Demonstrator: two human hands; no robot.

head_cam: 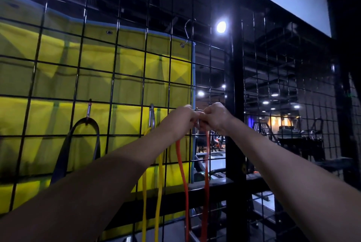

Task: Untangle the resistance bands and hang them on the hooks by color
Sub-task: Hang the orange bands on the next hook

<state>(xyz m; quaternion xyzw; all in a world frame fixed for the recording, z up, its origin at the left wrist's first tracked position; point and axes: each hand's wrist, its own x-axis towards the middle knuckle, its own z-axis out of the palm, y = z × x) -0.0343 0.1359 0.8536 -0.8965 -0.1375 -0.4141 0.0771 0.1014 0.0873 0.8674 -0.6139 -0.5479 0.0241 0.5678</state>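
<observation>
Both my hands meet at a small metal hook on the black wire grid. My left hand and my right hand have fingers curled around the top of the orange band, whose two strands hang straight down below them. The hook is mostly hidden by my fingers. To the left, a yellow band hangs from a silver carabiner hook. Further left, a wide black band hangs from another clip.
A yellow banner covers the back of the grid. An empty S-hook hangs higher up. A thick black post stands right of my hands. Gym equipment and ceiling lights show through the mesh at the right.
</observation>
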